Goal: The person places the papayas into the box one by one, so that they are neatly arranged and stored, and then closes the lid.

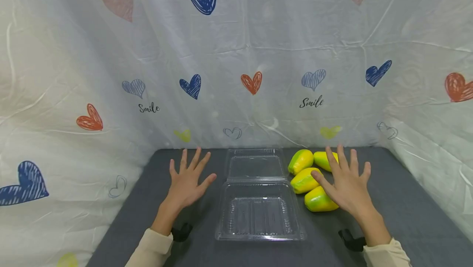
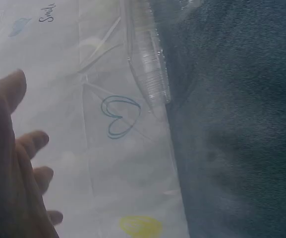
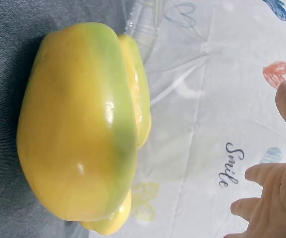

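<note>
Left hand [image 1: 190, 185] above the gray table [image 1: 395, 205], beside the clear box [image 1: 258, 217], fingers spread, released; right hand [image 1: 349, 185] likewise released, fingers spread, partly hiding the fruits [image 1: 320, 200] in the head view, apart from them in the right wrist view. Box lies mid-table, lid [image 1: 256, 166] folded back toward the curtain [image 1: 281, 24]. Four fruits, yellow and green, grouped just right of the box. Curtain printed with hearts [image 1: 251, 83]

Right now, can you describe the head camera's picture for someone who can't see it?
A person's left hand and right hand, fingers spread, are held over a tabletop on either side of an open clear plastic container. Four yellow-green fruits lie to its right, partly behind the right hand. Behind hangs a heart-printed white curtain.
</note>
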Demonstrator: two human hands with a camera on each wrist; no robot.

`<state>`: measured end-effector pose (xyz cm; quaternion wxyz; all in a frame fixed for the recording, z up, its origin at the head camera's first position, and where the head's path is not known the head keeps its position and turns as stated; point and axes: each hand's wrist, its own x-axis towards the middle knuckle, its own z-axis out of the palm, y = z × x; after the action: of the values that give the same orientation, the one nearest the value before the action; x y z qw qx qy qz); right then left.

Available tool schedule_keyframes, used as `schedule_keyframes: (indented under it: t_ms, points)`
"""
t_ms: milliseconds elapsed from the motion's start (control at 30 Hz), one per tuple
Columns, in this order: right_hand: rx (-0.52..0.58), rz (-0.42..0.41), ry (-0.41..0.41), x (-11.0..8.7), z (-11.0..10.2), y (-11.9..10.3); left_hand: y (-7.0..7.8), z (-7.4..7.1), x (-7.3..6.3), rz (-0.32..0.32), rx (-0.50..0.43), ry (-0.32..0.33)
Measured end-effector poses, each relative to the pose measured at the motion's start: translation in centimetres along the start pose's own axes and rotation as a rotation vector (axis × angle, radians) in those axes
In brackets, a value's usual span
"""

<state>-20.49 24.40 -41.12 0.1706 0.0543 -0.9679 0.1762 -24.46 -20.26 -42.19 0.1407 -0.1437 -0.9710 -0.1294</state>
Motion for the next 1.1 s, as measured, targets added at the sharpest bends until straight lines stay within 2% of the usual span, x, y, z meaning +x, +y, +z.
schedule_keyframes:
  t_ms: [167,333,433,600,733,1100]
  points:
    - [0.027,0.010,-0.021,-0.2,0.3,0.3,-0.2,0.4,-0.6,0.073,-0.066,-0.021]
    - [0.065,0.012,-0.054,-0.4,0.8,0.7,-0.3,1.2,-1.4,0.152,-0.184,-0.064]
    - [0.077,0.018,-0.079,-0.5,1.0,0.8,-0.4,1.7,-1.9,0.201,-0.273,-0.121]
    - [0.095,0.029,-0.104,-0.5,1.3,0.9,-0.3,2.6,-2.8,0.250,-0.383,-0.275]
    - [0.106,0.034,-0.115,-0.4,1.4,1.2,-0.2,3.0,-3.3,0.261,-0.399,-0.343]
    - [0.139,0.038,-0.181,-0.4,2.3,2.2,-0.2,3.6,-3.8,0.267,-0.336,-0.328]
